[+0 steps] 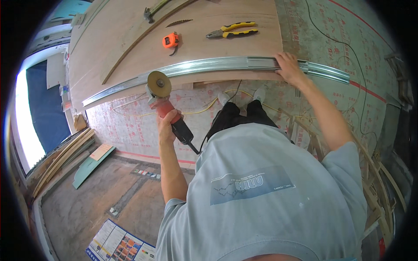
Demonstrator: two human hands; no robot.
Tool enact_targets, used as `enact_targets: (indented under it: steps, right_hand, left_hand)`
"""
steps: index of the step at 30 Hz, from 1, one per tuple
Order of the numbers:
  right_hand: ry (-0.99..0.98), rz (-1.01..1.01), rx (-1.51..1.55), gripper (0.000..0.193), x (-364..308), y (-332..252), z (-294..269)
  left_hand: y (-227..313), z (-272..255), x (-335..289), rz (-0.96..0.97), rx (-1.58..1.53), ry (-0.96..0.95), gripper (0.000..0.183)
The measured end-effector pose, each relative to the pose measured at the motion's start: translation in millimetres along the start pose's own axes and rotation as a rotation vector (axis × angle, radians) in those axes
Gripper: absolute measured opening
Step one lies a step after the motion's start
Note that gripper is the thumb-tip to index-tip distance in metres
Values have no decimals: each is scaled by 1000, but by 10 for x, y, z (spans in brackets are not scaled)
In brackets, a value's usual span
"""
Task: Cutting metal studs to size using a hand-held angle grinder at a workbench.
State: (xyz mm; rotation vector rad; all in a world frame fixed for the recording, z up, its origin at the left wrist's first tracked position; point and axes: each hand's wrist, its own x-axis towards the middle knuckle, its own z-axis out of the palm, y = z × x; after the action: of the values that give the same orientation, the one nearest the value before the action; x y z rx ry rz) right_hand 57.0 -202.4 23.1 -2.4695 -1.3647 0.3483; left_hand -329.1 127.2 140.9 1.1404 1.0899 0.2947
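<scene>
My left hand (166,124) is wrapped round the body of a red and black angle grinder (163,106). Its tan disc (159,84) faces up beside the near edge of a long silver metal channel (204,65). I cannot tell whether the disc touches the metal. The channel lies across a plywood sheet (235,48), and its right end sticks out past the board. My right hand (289,68) grips the channel near the board's right edge, the fingers bent over it. A black cord (203,143) runs from the grinder toward my legs.
Farther back on the plywood lie yellow-black pliers (233,31), an orange tape measure (170,41), a serrated blade (179,22), a hammer (150,15) and a wooden strip (139,41). A yellow cable (202,110) crosses the floor near my feet. Wood scraps (374,187) pile up at right.
</scene>
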Motion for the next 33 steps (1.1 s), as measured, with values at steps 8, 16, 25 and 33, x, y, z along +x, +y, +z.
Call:
enact_targets:
  steps: [8,16,25,33]
  right_hand:
    - [153,-60,24,59,-54,35,-320]
    - [84,-167,-46,53,625,-1598,68]
    - [243,-2,-11,52,957,-1915,597]
    - [164,9,27,48,973,-1873,583]
  left_hand:
    - [-26,-86,152,-33,-8,-62,40]
    - [59,-329,483,-59,-31,-184,45]
    - [153,-661,773,-77,19,-290,38]
    - [126,-751,855,-99,30,-285,39]
